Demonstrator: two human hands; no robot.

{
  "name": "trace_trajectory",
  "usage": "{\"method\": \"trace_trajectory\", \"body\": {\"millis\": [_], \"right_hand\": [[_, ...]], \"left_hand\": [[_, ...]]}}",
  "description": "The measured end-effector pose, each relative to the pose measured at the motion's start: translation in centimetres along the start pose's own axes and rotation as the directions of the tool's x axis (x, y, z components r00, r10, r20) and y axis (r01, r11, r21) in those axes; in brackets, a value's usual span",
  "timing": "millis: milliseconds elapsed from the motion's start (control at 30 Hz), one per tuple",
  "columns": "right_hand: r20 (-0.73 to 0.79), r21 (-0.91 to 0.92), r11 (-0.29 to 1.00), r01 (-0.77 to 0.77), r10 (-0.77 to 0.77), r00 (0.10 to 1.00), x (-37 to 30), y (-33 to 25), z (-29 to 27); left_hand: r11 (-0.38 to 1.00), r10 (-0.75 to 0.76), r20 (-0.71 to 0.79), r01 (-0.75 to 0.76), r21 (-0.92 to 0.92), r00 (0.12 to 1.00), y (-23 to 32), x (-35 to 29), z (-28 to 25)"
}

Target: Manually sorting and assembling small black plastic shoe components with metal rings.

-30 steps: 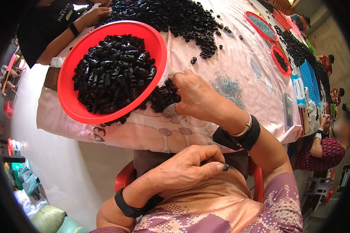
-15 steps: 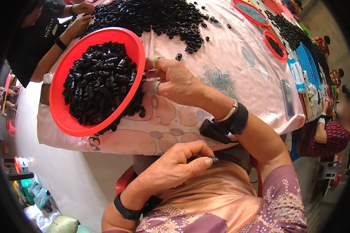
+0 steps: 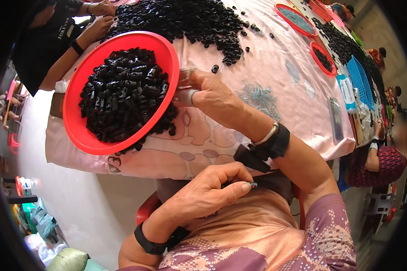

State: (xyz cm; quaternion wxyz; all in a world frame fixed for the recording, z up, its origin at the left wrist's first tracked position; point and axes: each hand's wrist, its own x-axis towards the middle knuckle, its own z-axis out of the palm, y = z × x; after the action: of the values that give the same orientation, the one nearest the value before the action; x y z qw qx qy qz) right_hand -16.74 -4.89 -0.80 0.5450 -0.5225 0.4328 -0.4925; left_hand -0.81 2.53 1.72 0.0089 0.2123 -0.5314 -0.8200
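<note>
Pinched shut, left fingers (image 3: 239, 186), on a small dark piece (image 3: 252, 184) off the bench's near edge; curled, right fingers (image 3: 187, 92), against the red bowl (image 3: 81, 131) near its left corner, grip unclear. Bowl heaped with black pieces (image 3: 122, 95); far heap (image 3: 190, 20) unsorted, much seemingly left.

Red round tray (image 3: 79, 131) tilted at table edge, heaped with small black plastic pieces (image 3: 122, 92).

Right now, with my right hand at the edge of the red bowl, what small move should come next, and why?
Probably dip the right hand into the red bowl for one black piece. Its fingertips sit at the rim beside the heap, and the left hand waits near the lap, pinching something small.
</note>
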Motion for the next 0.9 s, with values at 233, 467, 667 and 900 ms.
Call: {"method": "trace_trajectory", "body": {"millis": [233,467,667,900], "right_hand": [[-0.034,-0.059,0.974,-0.220,0.218,0.975,-3.9,-0.8,1.8],[0.083,0.093,0.985,-0.143,0.136,0.987,-3.2,1.1,1.7],[-0.157,0.382,0.920,-0.090,0.161,0.974,-3.4,0.1,-0.2],[-0.143,0.076,0.970,-0.232,0.241,0.960,-3.2,-0.1,-0.3]], "left_hand": [[0.999,0.019,0.024,-0.018,-0.034,1.000,-0.1,0.1,0.1],[0.999,-0.010,0.049,0.012,-0.041,0.999,-0.2,0.1,0.2],[0.998,0.016,0.044,-0.014,-0.061,0.999,-0.3,0.1,0.0],[0.999,0.034,0.033,-0.033,-0.031,0.999,-0.7,0.4,0.0]]}}
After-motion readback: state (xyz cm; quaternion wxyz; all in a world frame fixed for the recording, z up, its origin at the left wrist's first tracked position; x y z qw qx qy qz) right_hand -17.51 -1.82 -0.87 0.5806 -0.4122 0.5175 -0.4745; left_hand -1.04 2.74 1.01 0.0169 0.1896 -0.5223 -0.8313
